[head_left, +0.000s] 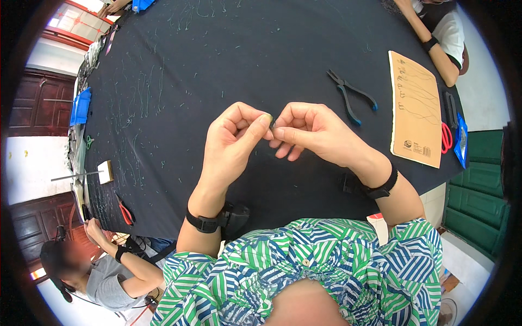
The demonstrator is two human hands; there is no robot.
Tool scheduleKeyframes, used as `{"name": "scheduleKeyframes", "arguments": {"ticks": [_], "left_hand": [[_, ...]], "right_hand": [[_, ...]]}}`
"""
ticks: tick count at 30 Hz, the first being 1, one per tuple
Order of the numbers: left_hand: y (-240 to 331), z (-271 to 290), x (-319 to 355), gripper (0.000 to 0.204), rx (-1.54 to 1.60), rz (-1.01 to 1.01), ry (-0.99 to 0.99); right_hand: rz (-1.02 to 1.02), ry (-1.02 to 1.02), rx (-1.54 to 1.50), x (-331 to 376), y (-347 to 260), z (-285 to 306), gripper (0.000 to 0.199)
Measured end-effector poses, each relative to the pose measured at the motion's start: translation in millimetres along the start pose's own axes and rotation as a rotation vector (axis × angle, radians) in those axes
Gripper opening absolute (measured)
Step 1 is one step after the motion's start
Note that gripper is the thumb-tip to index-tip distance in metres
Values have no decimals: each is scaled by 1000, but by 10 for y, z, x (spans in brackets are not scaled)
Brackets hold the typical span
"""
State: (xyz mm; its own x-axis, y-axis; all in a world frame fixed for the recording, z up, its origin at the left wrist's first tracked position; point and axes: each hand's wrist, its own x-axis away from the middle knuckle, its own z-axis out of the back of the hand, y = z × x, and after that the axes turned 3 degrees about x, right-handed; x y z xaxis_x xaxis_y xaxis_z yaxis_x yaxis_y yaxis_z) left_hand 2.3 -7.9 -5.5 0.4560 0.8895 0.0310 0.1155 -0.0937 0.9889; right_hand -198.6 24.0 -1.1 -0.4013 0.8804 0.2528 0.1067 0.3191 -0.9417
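Note:
In front of my chest, my left hand (235,140) and my right hand (318,133) meet above the black cloth, thumbs and forefingers pinched together. Between their fingertips is a small dark green piece (272,121), mostly hidden, too small to name. Both hands seem to grip it. To the right of my right hand lie pliers (348,99) with dark blue-tipped handles, their jaws pointing away from me. Beyond them sits a brown notebook (416,117) with several thin, curled wires (405,81) on its cover.
Thin green wires (142,89) and clippings spread over the table's black cloth (244,65). Red-handled scissors (446,138) and a blue packet (461,140) lie at the right edge. Red-handled pliers (125,211) lie at left. Other people sit at the lower left and upper right.

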Motion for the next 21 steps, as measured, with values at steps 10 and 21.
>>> {"name": "scheduleKeyframes", "arguments": {"ticks": [10, 21], "left_hand": [[29, -13, 4, 9, -160, -102, 79], [144, -53, 21, 10, -518, -83, -59]], "right_hand": [[280, 237, 427, 36, 37, -62, 15], [804, 363, 1046, -4, -24, 51, 5]]}}
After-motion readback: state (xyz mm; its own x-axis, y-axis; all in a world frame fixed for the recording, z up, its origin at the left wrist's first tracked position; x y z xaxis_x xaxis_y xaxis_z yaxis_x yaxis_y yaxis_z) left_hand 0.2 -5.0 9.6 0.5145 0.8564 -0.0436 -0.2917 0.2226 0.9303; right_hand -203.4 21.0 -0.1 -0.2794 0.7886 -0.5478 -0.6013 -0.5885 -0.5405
